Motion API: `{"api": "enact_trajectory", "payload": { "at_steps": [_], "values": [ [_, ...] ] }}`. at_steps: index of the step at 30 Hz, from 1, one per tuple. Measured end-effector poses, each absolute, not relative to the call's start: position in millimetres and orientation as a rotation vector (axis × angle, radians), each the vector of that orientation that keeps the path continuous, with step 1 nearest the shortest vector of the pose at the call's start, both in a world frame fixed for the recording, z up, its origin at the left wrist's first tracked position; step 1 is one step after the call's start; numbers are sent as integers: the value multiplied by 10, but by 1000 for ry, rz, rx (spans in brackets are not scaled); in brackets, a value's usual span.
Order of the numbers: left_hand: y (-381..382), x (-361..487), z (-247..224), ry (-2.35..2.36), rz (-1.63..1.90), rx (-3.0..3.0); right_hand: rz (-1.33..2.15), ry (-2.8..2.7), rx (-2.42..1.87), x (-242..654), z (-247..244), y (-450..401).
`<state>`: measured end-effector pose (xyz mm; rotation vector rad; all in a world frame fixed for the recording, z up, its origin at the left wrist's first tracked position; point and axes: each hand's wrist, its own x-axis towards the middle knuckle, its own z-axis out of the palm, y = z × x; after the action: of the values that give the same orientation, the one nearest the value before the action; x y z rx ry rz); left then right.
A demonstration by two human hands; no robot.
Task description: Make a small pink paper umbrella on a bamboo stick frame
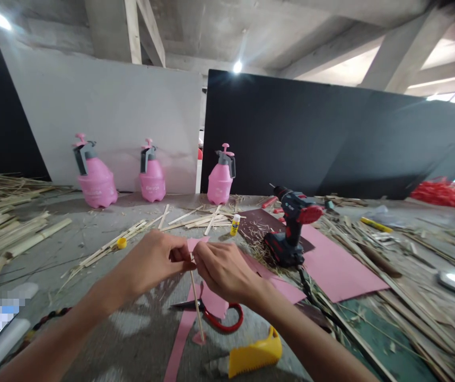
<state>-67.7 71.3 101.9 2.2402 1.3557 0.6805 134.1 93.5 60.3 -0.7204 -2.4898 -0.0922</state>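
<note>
My left hand (158, 258) and my right hand (221, 268) meet at the middle of the view, fingers pinched together. A thin bamboo stick (197, 305) slants down from between the fingertips, its upper end hidden by them. Pink paper (198, 243) shows just beyond the fingers. Beneath the hands lie red-handled scissors (229, 323), partly under the stick and beside a torn-edged pink piece (213, 301). A pink paper strip (180, 339) runs toward the near edge. At the stick's lower end is a small pink scrap (199, 338).
A cordless drill (293, 228) stands right of my hands, near pink sheets (339, 265). Beyond are a glue bottle (235, 225), yellow cap (121, 243) and several pink spray bottles (219, 183). Bamboo strips (20, 239) lie at both sides. A yellow-handled tool (255, 354) lies near.
</note>
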Motion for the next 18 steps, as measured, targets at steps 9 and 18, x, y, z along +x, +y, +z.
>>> {"api": "enact_trajectory", "payload": {
  "at_steps": [9,18],
  "values": [
    [804,-989,916,1209,590,2408,-99,-2581,-767,1298,649,877],
    [892,-898,916,1093,510,2601,-131,-2555,-851,1309,681,865]
  ]
}}
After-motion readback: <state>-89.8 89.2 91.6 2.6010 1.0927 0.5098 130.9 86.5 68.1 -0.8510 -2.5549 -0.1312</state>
